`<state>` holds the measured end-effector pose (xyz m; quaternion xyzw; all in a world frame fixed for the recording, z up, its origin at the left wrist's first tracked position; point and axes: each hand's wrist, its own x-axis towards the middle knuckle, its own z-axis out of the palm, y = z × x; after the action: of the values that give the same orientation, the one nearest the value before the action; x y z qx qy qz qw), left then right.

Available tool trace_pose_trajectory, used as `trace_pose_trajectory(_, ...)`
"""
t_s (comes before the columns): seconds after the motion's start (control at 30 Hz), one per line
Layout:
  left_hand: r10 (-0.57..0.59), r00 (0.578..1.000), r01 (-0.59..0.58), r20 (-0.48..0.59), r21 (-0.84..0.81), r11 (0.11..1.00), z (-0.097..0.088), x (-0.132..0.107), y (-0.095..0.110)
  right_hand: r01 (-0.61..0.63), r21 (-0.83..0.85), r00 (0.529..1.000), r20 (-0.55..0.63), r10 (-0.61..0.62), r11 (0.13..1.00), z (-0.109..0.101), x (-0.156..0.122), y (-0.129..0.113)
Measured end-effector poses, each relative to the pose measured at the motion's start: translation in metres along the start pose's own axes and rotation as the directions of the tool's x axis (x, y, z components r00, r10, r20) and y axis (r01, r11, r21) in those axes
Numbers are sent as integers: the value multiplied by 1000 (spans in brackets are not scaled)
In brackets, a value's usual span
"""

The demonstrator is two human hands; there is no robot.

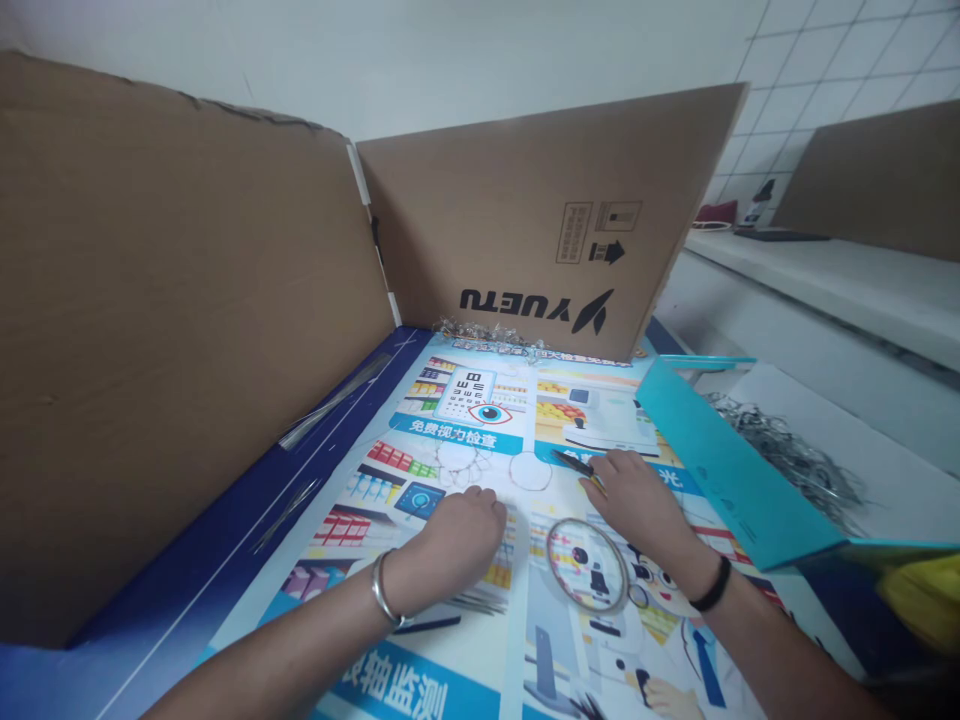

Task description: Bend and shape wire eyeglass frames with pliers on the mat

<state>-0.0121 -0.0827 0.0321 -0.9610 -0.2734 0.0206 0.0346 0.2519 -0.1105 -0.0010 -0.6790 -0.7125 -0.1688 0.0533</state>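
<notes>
My right hand [637,500] is closed around a slim pair of pliers [576,464] with dark jaws pointing left and a touch of yellow on the handle. My left hand [461,540] is closed, its fingertips pinched together; whatever lies between them is too small or hidden. Just beyond the left fingers lies a thin wire loop [480,468] with small bends along it. A plainer round wire loop [530,487] rests between the two hands, left of the pliers' tips. Below the right hand lies a larger coil of wire [553,575].
Cardboard panels [510,220] stand at the back and left. Clear, shiny bits [480,330] are heaped at the back panel's foot. Wire bundles [334,402] lie on the left, more wire strips [480,603] below my left hand. A turquoise box [720,450] at right holds tangled wire pieces [787,450].
</notes>
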Motion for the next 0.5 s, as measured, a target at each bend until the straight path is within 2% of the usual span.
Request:
trace_pose_trajectory(0.3, -26, 999, 25, -46, -25, 999, -5, 0, -5, -4, -10, 1000, -5, 4, 1000, -1, -1, 0)
trace_pose_trajectory(0.5, -41, 999, 41, -8, -83, 996, -9, -1, -4, 11, -4, 1000, 9, -11, 1000, -2, 0, -1)
